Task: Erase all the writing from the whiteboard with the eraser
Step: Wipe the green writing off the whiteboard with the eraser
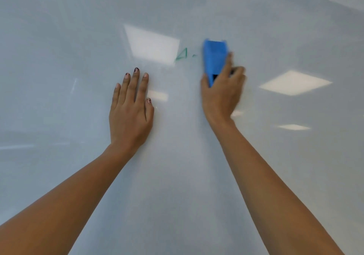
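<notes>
- Eraser (214,58): blue, held in the right hand (220,93), fingers curled round it, against the whiteboard (59,38).
- Left hand (131,105): flat on the board, fingers straight, holding nothing.
- Green marks (182,55): a small triangle and a dash just left of the eraser.
- Best way, I think: press flat and slide left over both marks.
</notes>
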